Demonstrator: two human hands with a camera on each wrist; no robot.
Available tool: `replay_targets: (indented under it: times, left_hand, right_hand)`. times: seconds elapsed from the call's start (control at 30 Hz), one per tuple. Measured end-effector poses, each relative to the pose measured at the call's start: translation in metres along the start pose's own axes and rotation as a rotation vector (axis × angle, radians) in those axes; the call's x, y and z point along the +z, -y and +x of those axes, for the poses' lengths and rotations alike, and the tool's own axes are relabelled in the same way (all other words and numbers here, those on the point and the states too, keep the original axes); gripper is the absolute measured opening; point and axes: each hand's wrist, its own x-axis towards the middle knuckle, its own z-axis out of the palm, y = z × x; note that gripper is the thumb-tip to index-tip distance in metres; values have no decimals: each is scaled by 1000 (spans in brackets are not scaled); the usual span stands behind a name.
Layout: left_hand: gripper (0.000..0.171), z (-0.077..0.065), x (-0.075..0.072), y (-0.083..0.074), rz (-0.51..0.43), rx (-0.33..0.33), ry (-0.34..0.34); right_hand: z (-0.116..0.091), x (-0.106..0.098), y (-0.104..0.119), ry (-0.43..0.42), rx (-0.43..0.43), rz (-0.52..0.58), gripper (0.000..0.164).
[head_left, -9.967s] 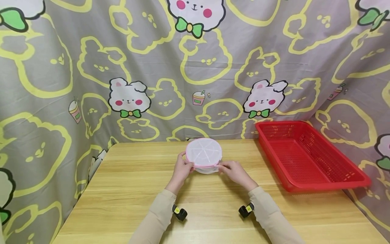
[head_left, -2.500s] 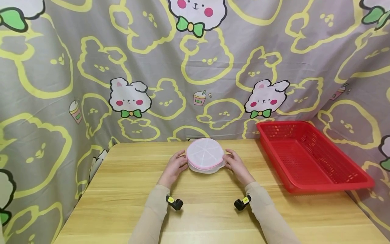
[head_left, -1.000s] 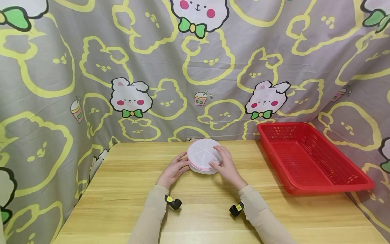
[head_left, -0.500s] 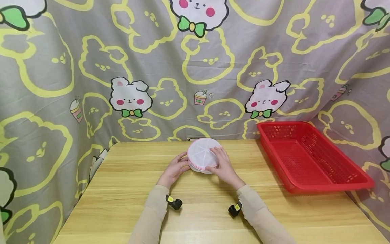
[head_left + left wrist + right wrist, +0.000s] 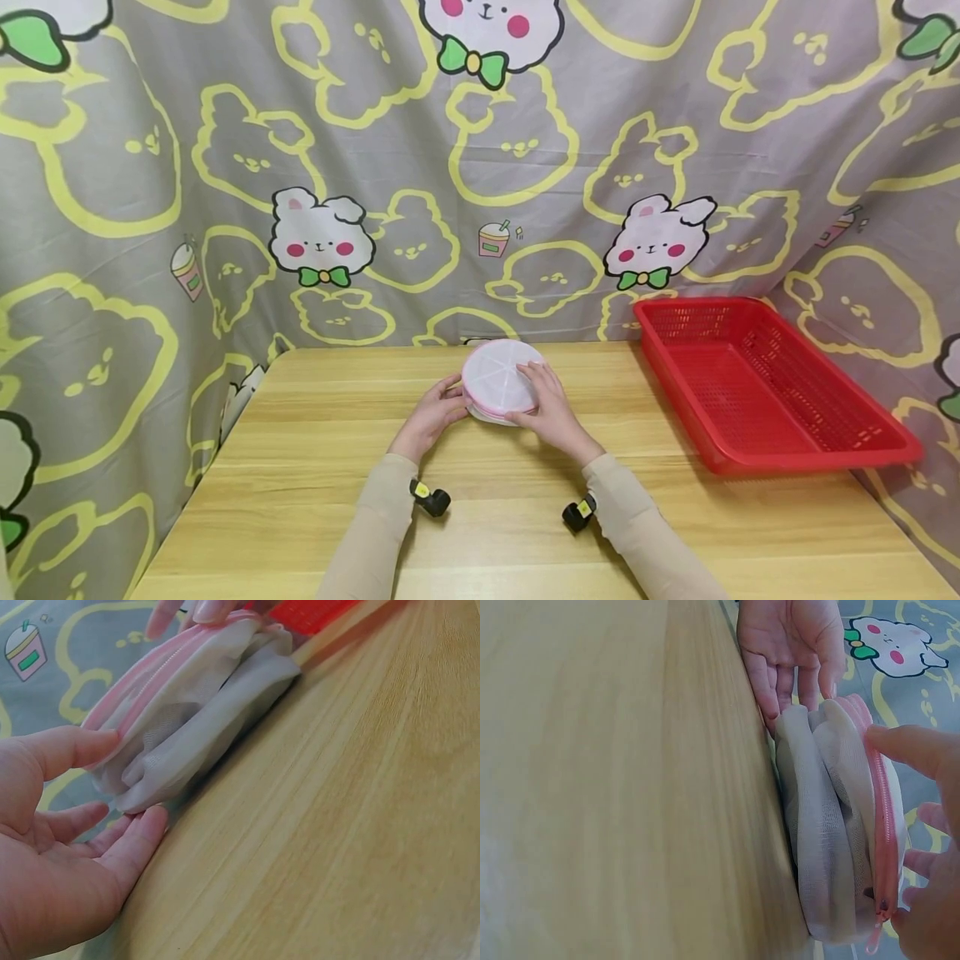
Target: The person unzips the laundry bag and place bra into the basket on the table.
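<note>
A round white mesh laundry bag (image 5: 491,379) with a pink zip round its upper rim lies flat at the back middle of the wooden table. From the left, my left hand (image 5: 431,417) holds its side. The left wrist view puts the thumb (image 5: 97,742) on the pink rim and fingertips (image 5: 150,821) under the lower edge. My right hand (image 5: 551,412) grips the top right part, fingers bent over the lid and thumb (image 5: 900,746) on the zip. Close to the heel of that hand hangs the pink zip pull (image 5: 873,939). The mesh sides are creased.
To the right stands a red perforated plastic basket (image 5: 750,400), part of it past the table's edge. A grey patterned curtain (image 5: 420,125) hangs close behind the table (image 5: 480,517) and along both sides.
Since ten seconds ago, the right hand has left the zip at the front, gone to the bag's right side, then onto its lid. Over the last half second almost nothing moves.
</note>
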Motion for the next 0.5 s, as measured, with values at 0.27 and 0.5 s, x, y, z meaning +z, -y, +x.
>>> replay_targets:
  times: [0.27,0.5]
  left_hand:
    - [64,-2,1,-3,16,-2,10]
    - [65,-3,1,-4,34,-7,11]
  right_hand:
    - [0,0,-2,12,10,-12,84]
    - [1,0,-3,30,36,-34,88]
